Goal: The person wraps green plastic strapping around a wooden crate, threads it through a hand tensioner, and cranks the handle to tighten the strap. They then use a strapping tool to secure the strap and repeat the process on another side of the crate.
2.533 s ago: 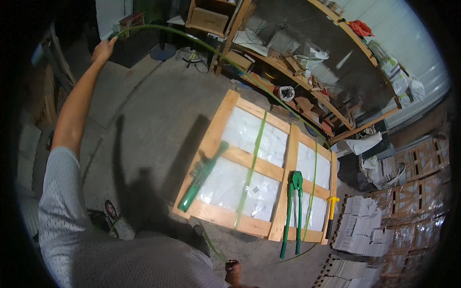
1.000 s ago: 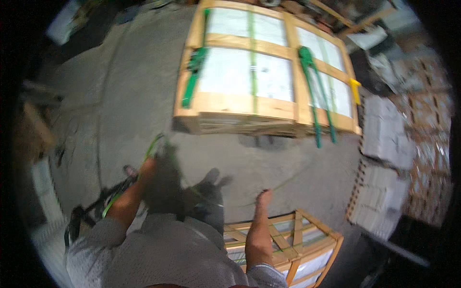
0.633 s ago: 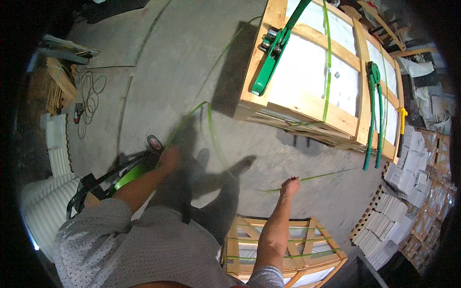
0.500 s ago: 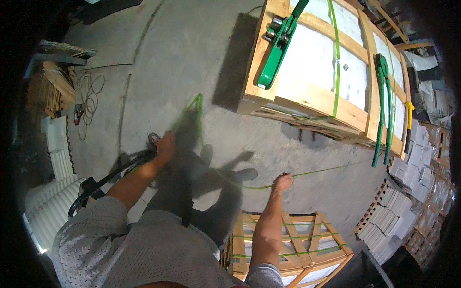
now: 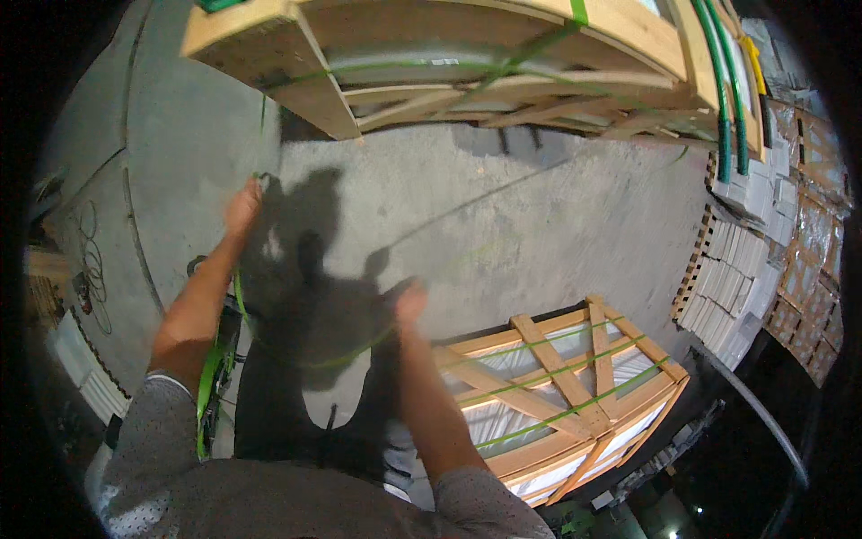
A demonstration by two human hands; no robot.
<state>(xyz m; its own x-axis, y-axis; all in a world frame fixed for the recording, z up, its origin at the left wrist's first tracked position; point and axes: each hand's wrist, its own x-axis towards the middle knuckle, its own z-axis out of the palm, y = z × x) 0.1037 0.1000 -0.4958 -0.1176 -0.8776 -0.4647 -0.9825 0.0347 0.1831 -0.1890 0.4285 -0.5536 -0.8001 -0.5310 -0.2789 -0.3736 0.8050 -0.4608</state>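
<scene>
A thin green packing strap [image 5: 341, 361] hangs in a slack loop in front of my legs. My left hand [image 5: 242, 208], reaching out ahead, is closed on it, and a stretch of strap rises from there toward the big crate's near left corner. My right hand [image 5: 410, 304] is closer to my body and somewhat blurred; its fingers look closed around the strap's other side. From it the strap runs on faintly toward the far right. Ahead stands a large wooden crate [image 5: 260, 54], bound with green straps.
A smaller strapped wooden crate [image 5: 561, 377] sits by my right arm. Long green tool handles [image 5: 724, 117] and a yellow handle [image 5: 752, 63] overhang the large crate's right end. Stacked white slabs [image 5: 718, 269] stand at right. Black and green equipment [image 5: 211, 386] is beside my left leg.
My view has swung, bringing the large crate's near side overhead. My left hand has reached farther forward; my right has come in toward my body, both with the strap.
</scene>
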